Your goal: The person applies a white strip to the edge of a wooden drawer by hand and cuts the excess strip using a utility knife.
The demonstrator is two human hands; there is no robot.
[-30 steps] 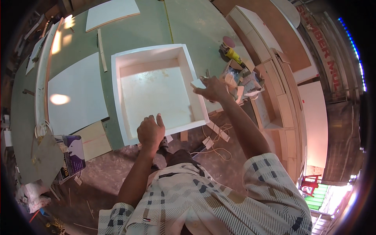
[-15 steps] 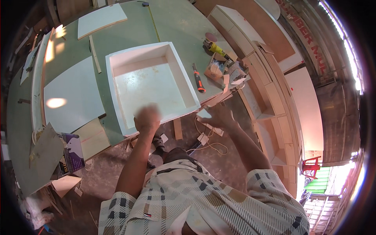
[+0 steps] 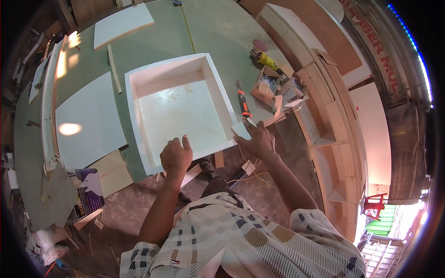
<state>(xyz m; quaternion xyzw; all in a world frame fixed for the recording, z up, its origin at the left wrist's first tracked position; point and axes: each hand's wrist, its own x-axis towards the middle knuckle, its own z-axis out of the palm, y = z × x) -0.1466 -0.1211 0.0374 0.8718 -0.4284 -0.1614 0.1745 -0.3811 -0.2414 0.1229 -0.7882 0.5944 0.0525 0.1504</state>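
Observation:
A shallow white open-topped box, like a drawer, lies on the green worktable, its near side at the table's front edge. My left hand is at its near wall, fingers curled at the rim and thumb sticking up; the fingertips are hidden. Pinched in my right hand is a small flat white block, held against the outer right side of the box near its front corner. Just beyond that hand lies an orange-and-black utility knife.
Right of the knife are a yellow-green angle grinder with a disc and a torn carton of odds and ends. White panels lie left. A tape measure stretches behind the box. Wooden cabinet frames stand right; a cable trails on the floor.
My left hand, blurred over the box's near side before, has come down to its near rim. My right hand has brought the white block up against the right side. The view has shifted slightly.

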